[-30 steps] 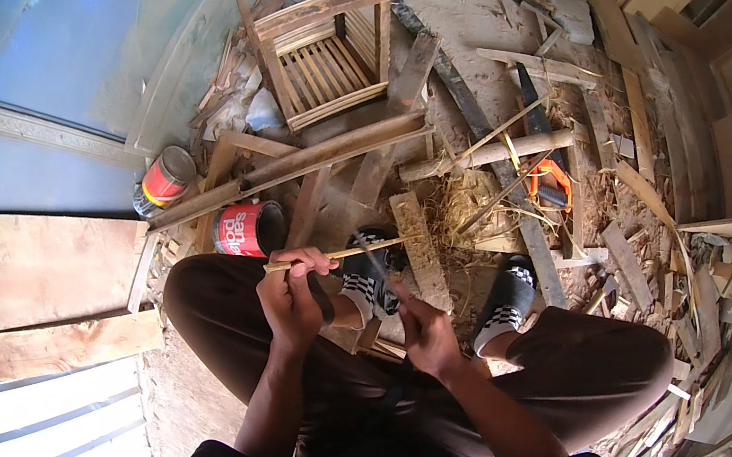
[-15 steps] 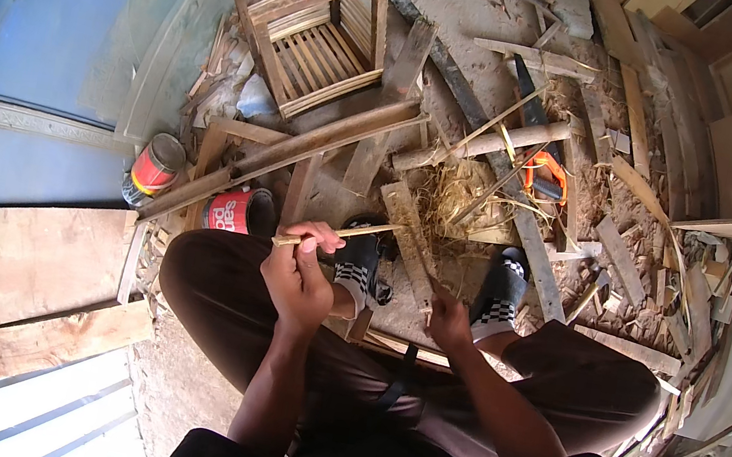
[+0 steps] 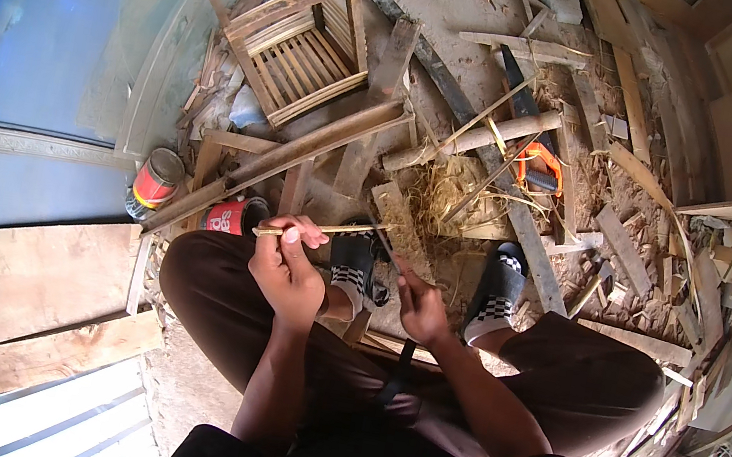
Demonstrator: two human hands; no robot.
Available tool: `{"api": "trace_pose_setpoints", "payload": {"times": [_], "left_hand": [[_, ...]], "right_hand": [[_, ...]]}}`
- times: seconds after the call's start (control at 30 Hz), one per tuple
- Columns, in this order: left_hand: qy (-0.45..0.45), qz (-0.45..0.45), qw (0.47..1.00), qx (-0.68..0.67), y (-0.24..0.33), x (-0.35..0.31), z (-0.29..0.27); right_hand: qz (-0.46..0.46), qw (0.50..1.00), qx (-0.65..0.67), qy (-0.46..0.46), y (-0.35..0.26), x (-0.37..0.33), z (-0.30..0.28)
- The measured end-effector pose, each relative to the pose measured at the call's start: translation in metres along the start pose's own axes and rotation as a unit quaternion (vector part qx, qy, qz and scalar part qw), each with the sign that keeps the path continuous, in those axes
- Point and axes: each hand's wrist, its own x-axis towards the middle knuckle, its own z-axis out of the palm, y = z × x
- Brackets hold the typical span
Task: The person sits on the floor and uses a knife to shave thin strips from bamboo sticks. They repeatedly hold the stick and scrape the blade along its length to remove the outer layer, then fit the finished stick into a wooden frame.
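Pinched in my left hand (image 3: 287,275) is a thin, pale wooden stick (image 3: 342,229), pointing right above my left foot. My right hand (image 3: 423,311) is closed around a knife (image 3: 388,248). Its narrow dark blade slants up and left, close to the stick's far end; whether they touch I cannot tell. Its handle is mostly hidden by my fingers. Beyond the blade lies a short, flat wooden board (image 3: 399,210), beside a heap of curly wood shavings (image 3: 453,194) on the floor.
A handsaw with an orange handle (image 3: 548,166) lies beyond the shavings, near a round pole (image 3: 485,142). A slatted wooden frame (image 3: 302,60) stands at the far left. Two red cans (image 3: 162,172) sit left of my knee. Planks and offcuts (image 3: 620,254) cover the right floor.
My right hand has moved left and slightly up with the knife, whose blade now shows near the stick's end. My left hand and the stick have shifted slightly left in the picture.
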Motion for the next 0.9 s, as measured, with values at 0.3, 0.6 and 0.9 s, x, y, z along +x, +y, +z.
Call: {"api": "trace_pose_setpoints", "payload": {"times": [0.3, 0.6, 0.9], "left_hand": [[-0.016, 0.021, 0.999, 0.017, -0.001, 0.004, 0.000], [-0.021, 0.020, 1.000, -0.003, 0.000, 0.003, 0.007], [-0.019, 0.018, 1.000, -0.017, 0.002, 0.006, 0.005]], "right_hand": [[0.114, 0.990, -0.067, -0.041, -0.001, -0.003, -0.008], [0.162, 0.982, -0.087, -0.045, 0.058, -0.023, -0.017], [0.191, 0.979, -0.063, -0.020, 0.077, -0.022, -0.006]]}}
